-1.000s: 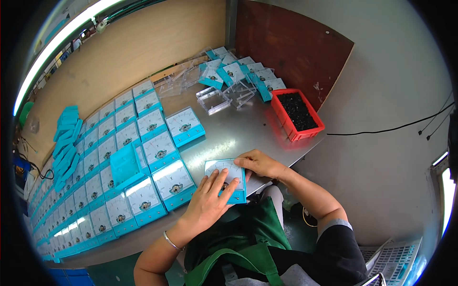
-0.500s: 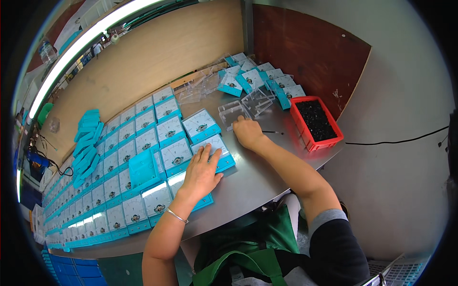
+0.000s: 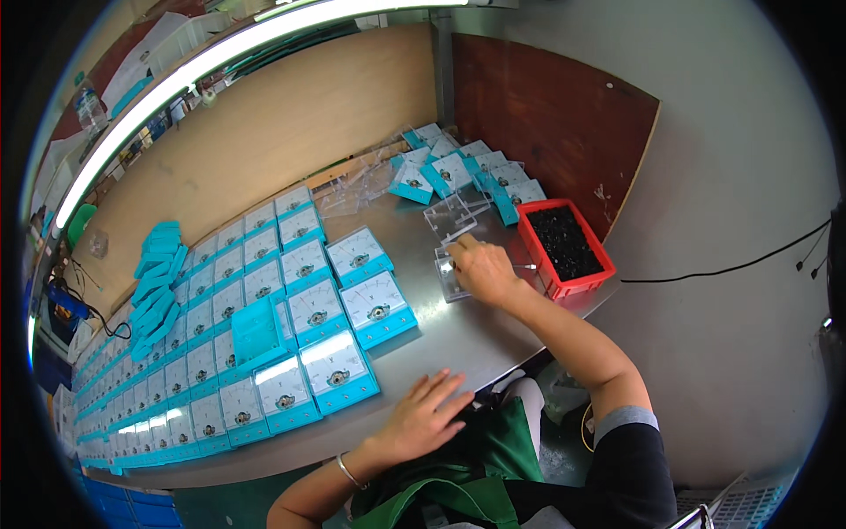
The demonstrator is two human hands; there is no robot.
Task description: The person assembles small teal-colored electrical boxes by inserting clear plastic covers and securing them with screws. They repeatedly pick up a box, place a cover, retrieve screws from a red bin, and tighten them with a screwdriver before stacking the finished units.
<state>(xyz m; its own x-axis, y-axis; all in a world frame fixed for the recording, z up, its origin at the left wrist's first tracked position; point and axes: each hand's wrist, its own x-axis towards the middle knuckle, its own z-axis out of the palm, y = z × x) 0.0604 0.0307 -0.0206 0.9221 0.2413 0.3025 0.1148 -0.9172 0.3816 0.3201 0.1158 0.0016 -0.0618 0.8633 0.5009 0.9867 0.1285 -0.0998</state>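
Note:
My right hand [image 3: 483, 267] is over the right part of the metal bench, its fingers closed at the edge of a clear plastic cover [image 3: 447, 280]. A thin tool with a pale tip [image 3: 526, 266] sticks out beside that hand, mostly hidden by it. In front of the bench's near edge, my left hand [image 3: 421, 421] hangs in the air with fingers spread, holding nothing. The nearest panel meters, with white dials and turquoise bases, are a front one [image 3: 338, 375] and another [image 3: 379, 309] further right.
Rows of similar meters fill the left, with an upturned turquoise housing [image 3: 261, 333] on top and stacked turquoise parts [image 3: 157, 286] behind. A red bin [image 3: 570, 284] of small black parts stands at right. More clear covers [image 3: 454, 214] and a meter pile [image 3: 449, 172] lie at the back.
My left hand has let go of the front right meter and drawn back toward me. My right hand has come nearer, with a clear cover at its fingers. The view has shifted slightly.

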